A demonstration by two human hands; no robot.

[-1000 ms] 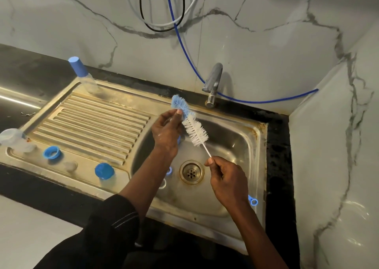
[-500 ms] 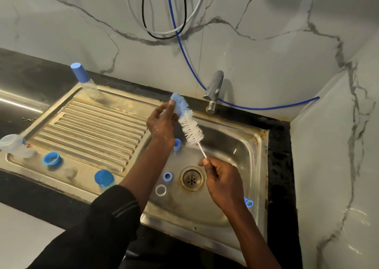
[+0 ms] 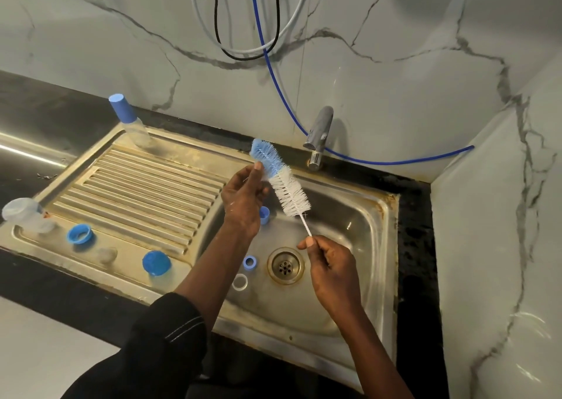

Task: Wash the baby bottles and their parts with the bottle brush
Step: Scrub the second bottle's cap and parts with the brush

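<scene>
A bottle brush (image 3: pixel 282 179) with blue tip bristles and white lower bristles slants over the sink basin (image 3: pixel 359 234). My right hand (image 3: pixel 331 270) pinches its thin white wire handle. The fingertips of my left hand (image 3: pixel 243 197) pinch the bristles where blue meets white. Below that hand a small blue cap piece (image 3: pixel 264 214) shows in the basin; whether the hand holds it I cannot tell. A blue ring (image 3: pixel 250 262) and a white ring (image 3: pixel 239 282) lie left of the drain (image 3: pixel 285 265).
On the drainboard (image 3: pixel 146 191) stand a clear bottle with a blue cap (image 3: pixel 133 124), a clear bottle on its side (image 3: pixel 24 216), a blue collar (image 3: pixel 79 233), a clear teat (image 3: pixel 106 254) and a blue lid (image 3: pixel 156 263). The tap (image 3: pixel 317 137) is behind the basin.
Both hands and the brush rose slightly and shifted left. The blue loop at the handle's end, seen earlier beside my right wrist, is hidden now.
</scene>
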